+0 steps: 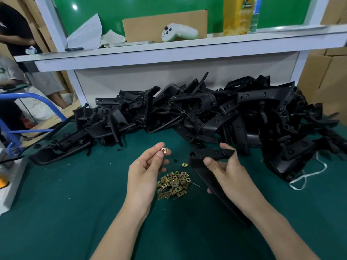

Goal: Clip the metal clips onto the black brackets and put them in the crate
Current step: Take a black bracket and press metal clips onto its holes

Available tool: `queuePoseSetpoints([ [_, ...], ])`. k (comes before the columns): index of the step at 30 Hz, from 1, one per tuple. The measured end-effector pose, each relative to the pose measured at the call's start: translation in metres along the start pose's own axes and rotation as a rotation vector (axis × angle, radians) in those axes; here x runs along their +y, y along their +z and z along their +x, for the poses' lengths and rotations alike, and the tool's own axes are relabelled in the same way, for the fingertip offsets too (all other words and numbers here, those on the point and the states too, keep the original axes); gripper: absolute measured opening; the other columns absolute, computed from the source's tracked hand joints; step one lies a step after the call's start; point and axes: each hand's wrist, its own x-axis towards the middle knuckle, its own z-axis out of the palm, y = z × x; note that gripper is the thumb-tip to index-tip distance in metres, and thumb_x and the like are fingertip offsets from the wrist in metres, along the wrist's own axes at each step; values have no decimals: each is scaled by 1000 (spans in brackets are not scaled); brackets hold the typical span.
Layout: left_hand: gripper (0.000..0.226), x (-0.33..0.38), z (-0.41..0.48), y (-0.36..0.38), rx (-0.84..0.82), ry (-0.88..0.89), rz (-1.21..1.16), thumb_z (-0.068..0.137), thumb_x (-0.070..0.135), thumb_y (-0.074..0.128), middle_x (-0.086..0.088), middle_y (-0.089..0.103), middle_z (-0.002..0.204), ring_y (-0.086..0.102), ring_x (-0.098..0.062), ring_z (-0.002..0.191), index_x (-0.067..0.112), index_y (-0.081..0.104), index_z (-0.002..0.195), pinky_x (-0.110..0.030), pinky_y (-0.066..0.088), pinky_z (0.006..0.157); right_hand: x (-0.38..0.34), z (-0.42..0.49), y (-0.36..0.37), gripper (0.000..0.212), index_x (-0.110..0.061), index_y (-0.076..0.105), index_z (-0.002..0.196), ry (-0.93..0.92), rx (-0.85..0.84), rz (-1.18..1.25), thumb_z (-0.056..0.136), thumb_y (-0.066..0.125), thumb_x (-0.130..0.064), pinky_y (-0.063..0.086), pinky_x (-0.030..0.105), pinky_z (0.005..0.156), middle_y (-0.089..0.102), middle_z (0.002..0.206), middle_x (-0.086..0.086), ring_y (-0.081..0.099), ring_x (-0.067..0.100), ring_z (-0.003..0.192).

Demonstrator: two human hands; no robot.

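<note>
left hand (148,167) pinches one metal clip (164,150) between thumb and fingertip. at its three o'clock, right hand (226,170) grips a black bracket (204,154), not touching the clip. spare clips (174,183) lie heaped at six o'clock, bracket pile (206,109) at twelve.

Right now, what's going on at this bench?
A person is mid-assembly. The left hand pinches one metal clip, and the right hand grips a black bracket beside it; the two are not yet joined. A pile of clips lies on the green mat between the hands, with a heap of brackets behind. I can't pick out the crate.
</note>
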Motion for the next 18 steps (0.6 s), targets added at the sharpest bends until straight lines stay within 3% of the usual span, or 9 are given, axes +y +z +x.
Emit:
queuePoseSetpoints([
  [1,25,0,0,0,-9,-3,-8,100,7,56,-1,77,101,66,-6,80,20,70,116,-18,54,70,0,-1,-1,73,-47,18,144,-7,11,-30,83,43,-80,55,25,71,61,65,0,65,5,60],
  [3,25,1,0,0,-18,-8,-20,99,6,56,-1,77,102,67,-7,81,18,70,116,-18,54,70,-2,-4,-2,77,-47,24,144,31,22,-48,79,29,-89,45,10,64,67,84,6,66,2,82],
  [5,21,1,1,0,-12,-23,-43,98,11,58,-2,77,101,66,-7,80,18,72,113,-19,54,70,-4,-6,-2,70,-52,36,133,113,19,-34,77,21,-91,39,14,69,67,99,3,60,-2,96],
  [7,21,2,1,-1,2,-56,-79,95,24,61,-1,77,97,66,-7,78,16,74,109,-21,53,70,-6,-6,-2,65,-44,51,115,163,30,-35,80,21,-89,36,21,77,63,106,-9,54,-3,98],
  [9,28,2,1,-1,14,-103,-135,88,32,63,0,75,92,64,-8,75,14,74,107,-22,53,70,-6,-3,-3,70,-22,59,109,172,78,-35,87,30,-82,39,25,73,65,106,-1,57,6,95],
  [11,28,3,2,-1,16,-149,-211,85,31,64,1,74,90,63,-8,71,14,73,105,-21,54,68,-6,-1,-5,67,-8,56,91,150,128,1,90,42,-73,40,28,67,64,84,5,61,16,79],
  [13,24,5,2,-2,9,-191,-279,85,29,64,1,74,89,62,-7,69,15,74,102,-20,55,67,-7,0,-8,55,-16,45,73,129,132,24,89,50,-68,38,28,59,44,61,-9,46,7,57],
  [15,22,5,2,-3,3,-222,-320,84,29,66,1,75,88,63,-6,67,15,75,98,-20,56,65,-8,1,-10,54,-18,43,67,96,110,64,88,55,-66,36,16,51,37,56,-17,38,1,49],
  [18,20,6,2,-4,-5,-257,-345,84,29,67,1,75,90,65,-6,68,16,76,97,-20,58,65,-8,0,-11,52,-18,68,79,58,89,113,85,57,-68,43,8,56,63,69,-5,59,3,61],
])
